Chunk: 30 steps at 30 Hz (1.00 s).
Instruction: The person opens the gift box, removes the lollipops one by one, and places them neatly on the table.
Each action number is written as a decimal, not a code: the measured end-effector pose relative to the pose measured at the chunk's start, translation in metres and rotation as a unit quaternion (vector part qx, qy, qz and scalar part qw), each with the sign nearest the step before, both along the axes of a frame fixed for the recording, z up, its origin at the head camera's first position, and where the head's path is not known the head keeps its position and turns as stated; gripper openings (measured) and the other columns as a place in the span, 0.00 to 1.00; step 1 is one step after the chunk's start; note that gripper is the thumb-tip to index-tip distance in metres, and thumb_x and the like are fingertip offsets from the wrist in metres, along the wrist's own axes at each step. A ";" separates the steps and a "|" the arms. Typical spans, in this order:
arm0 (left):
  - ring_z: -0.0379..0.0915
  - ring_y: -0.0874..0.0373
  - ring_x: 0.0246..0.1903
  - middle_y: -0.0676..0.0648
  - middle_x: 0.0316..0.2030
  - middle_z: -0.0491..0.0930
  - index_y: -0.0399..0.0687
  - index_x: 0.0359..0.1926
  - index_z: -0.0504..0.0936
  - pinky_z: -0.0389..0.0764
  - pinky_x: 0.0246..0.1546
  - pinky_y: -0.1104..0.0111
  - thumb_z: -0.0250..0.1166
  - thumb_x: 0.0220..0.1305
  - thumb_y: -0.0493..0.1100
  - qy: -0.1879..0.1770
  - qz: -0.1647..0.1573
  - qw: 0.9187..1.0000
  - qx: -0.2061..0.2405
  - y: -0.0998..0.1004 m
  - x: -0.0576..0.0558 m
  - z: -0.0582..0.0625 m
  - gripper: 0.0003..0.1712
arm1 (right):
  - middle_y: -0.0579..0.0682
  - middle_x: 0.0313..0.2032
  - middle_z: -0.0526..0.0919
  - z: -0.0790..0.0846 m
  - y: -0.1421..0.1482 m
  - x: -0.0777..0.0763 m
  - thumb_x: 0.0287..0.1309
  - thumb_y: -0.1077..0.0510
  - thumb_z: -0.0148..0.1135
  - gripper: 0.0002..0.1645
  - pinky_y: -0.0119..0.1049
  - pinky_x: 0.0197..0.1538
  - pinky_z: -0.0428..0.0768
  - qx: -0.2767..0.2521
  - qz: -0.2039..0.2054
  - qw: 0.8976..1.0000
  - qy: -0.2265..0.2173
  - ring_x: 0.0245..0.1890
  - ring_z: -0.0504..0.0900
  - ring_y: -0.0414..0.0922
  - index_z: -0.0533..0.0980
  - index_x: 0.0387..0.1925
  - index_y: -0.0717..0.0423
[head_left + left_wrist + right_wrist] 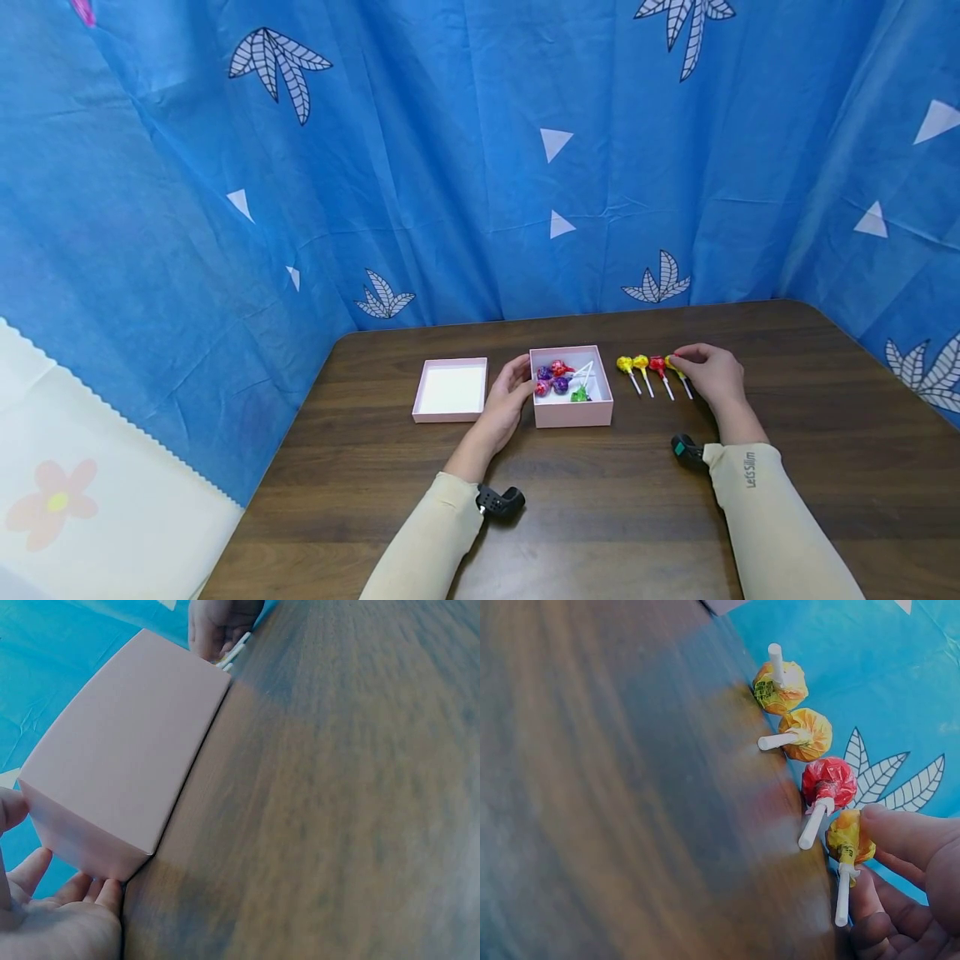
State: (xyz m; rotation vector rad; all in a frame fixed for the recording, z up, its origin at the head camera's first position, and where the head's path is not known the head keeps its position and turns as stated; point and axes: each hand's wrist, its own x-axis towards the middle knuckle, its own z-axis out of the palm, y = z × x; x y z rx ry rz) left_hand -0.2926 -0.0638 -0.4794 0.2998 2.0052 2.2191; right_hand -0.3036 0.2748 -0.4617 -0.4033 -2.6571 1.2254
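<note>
A pink box (573,415) stands uncovered on the table, holding several lollipops in red, purple and green wrappers. My left hand (506,402) rests against its left side, fingertips on the wall and thumb near the top edge. To the right of the box, lollipops lie in a row: two yellow ones (806,735), a red lollipop (829,783) and another yellow lollipop (847,838) at the right end. With thumb and fingers, my right hand (716,379) pinches the wrapped head of that last one, its white stick pointing toward me.
Left of the box lies its shallow pink lid (450,392), white inside up. The dark wooden table (592,517) reaches back to a blue curtain (450,167) with leaf prints. A black camera band (501,502) is on the left wrist, another (687,451) on the right.
</note>
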 end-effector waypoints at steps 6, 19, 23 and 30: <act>0.52 0.47 0.76 0.44 0.74 0.60 0.50 0.73 0.63 0.57 0.77 0.53 0.56 0.71 0.37 0.004 0.003 1.000 -0.004 -0.001 0.001 0.000 0.31 | 0.70 0.61 0.74 0.000 -0.001 0.000 0.69 0.44 0.57 0.28 0.64 0.60 0.64 -0.002 -0.003 1.000 0.001 0.60 0.66 0.66 0.77 0.57 0.63; 0.53 0.49 0.77 0.46 0.75 0.60 0.55 0.72 0.63 0.57 0.77 0.54 0.57 0.71 0.38 -0.006 0.003 1.000 -0.008 0.000 0.000 0.001 0.30 | 0.70 0.63 0.73 0.004 -0.002 0.000 0.70 0.46 0.57 0.27 0.63 0.60 0.67 0.004 0.001 1.000 -0.005 0.61 0.67 0.66 0.77 0.59 0.61; 0.52 0.47 0.77 0.45 0.74 0.60 0.52 0.72 0.63 0.56 0.77 0.53 0.57 0.71 0.37 0.001 0.001 1.000 -0.004 0.000 0.000 0.001 0.31 | 0.70 0.62 0.74 0.002 -0.003 0.000 0.70 0.48 0.56 0.25 0.63 0.60 0.67 0.009 0.004 1.000 -0.002 0.61 0.68 0.66 0.77 0.58 0.61; 0.52 0.47 0.77 0.43 0.75 0.59 0.49 0.73 0.62 0.55 0.77 0.53 0.55 0.72 0.36 0.006 -0.004 1.000 0.002 0.001 0.000 0.001 0.31 | 0.70 0.63 0.73 0.000 -0.002 0.000 0.71 0.49 0.54 0.24 0.62 0.59 0.71 0.014 0.016 1.000 0.003 0.61 0.68 0.66 0.77 0.59 0.60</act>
